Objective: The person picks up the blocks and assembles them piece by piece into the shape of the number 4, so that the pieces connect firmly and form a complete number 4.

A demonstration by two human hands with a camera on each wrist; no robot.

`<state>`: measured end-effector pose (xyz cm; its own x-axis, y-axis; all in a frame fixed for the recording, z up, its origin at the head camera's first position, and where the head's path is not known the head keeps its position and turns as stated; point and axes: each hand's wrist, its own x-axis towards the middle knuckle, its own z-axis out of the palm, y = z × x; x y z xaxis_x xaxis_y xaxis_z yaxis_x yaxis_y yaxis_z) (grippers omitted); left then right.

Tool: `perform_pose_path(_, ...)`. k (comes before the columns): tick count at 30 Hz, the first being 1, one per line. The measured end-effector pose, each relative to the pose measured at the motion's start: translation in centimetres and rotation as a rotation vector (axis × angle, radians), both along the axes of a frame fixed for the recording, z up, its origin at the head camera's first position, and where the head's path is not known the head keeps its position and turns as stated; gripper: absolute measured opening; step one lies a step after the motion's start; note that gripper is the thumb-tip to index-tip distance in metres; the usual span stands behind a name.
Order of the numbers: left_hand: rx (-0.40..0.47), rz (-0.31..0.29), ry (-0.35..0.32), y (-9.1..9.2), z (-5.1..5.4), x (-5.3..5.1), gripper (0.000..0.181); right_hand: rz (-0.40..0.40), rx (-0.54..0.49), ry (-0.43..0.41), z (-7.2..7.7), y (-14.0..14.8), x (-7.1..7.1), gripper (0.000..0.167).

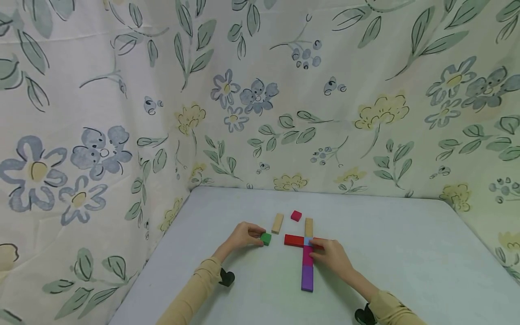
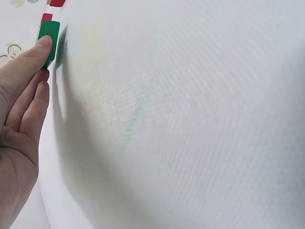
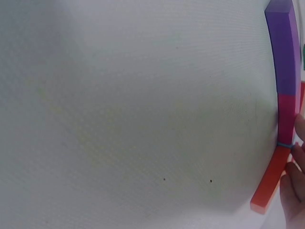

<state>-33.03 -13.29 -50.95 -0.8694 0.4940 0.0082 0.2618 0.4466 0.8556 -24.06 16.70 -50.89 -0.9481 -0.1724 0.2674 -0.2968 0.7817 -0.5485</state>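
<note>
In the head view my left hand point(image 1: 245, 235) pinches a green block point(image 1: 266, 239) between thumb and fingers, left of a cross of blocks. The left wrist view shows the thumb on the face of this green block point(image 2: 49, 40). My right hand point(image 1: 331, 257) touches the cross near its centre, fingertips by the light blue block point(image 1: 308, 241) and thumb at the magenta block point(image 1: 308, 256). Below the magenta block lies a purple block point(image 1: 307, 278). A red block point(image 1: 294, 240) forms the left arm; an orange-red block point(image 3: 270, 181) forms the right arm, partly hidden by my fingers in the head view.
A natural wood block point(image 1: 308, 227) tops the cross. Another wood block point(image 1: 277, 223) and a small red block point(image 1: 296, 215) lie apart from it, farther back. Everything lies on a white table point(image 1: 406, 253), with floral cloth point(image 1: 284, 90) hanging behind and at the sides.
</note>
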Motion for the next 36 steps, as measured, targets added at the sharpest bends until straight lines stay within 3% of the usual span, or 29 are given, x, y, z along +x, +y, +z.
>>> perform_pose_path(7, 0.010, 0.003, 0.001, 0.5, 0.4, 0.0, 0.036, -0.001, -0.001, -0.005, 0.0, 0.1, 0.0, 0.034)
perform_pose_path(26, -0.061, -0.003, 0.019, 3.0, 1.1, 0.3, 0.034, -0.003, -0.005, -0.012, 0.1, 0.2, 0.1, 0.034)
perform_pose_path(36, -0.055, -0.032, 0.043, 3.7, 0.5, 0.0, 0.034, -0.010, -0.002, -0.011, 0.2, 0.0, 0.1, 0.034)
